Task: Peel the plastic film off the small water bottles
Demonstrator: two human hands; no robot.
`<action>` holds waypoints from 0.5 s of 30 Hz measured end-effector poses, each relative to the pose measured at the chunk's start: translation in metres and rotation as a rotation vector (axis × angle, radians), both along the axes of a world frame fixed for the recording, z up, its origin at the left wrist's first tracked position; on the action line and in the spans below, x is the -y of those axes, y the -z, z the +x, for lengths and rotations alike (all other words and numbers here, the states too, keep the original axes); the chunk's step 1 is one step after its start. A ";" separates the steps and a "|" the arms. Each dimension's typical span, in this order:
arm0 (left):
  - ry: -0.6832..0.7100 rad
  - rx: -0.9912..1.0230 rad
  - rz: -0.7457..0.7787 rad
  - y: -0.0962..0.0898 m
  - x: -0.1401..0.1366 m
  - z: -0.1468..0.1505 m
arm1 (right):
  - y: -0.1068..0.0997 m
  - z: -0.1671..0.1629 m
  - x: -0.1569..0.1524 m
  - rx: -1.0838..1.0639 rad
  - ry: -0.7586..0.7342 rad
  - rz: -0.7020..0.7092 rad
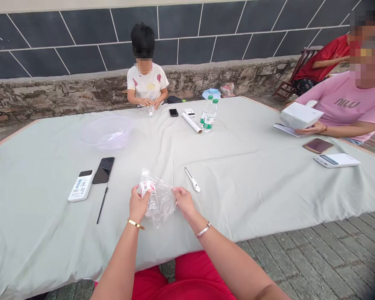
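Both hands low centre over pale grey cloth-covered tabletop (253, 175). Left hand (138, 205) grip closed on small clear plastic bottle with white label (148, 193), seemingly inside crinkled clear plastic bag (162, 202). Right hand (183, 201) pinching bag edge. White pen-shaped tool (192, 179) at 1 o'clock. Black smartphone (103, 170), white handheld device (81, 185) at 10 o'clock.

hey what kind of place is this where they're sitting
Probably an outdoor yard or pavement beside a wall, set up as a shared work spot. A cloth-covered table stands on brick paving, with a rough stone ledge and a dark tiled wall behind it, and other people sit around it.
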State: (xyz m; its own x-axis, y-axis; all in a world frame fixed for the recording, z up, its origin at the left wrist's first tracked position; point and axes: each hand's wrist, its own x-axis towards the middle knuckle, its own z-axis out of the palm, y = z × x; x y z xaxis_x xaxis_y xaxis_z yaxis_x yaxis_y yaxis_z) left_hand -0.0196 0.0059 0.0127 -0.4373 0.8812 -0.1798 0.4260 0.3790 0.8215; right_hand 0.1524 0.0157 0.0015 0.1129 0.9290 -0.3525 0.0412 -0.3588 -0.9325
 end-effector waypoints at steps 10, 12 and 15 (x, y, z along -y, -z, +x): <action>0.178 -0.455 -0.115 -0.015 0.011 -0.015 | -0.007 0.046 -0.007 0.950 -0.290 0.118; 0.237 -0.549 -0.074 -0.019 0.012 -0.007 | -0.018 0.038 -0.003 0.918 -0.246 0.288; 0.281 -0.550 -0.014 -0.016 0.010 0.009 | -0.033 0.013 0.005 0.734 -0.198 0.616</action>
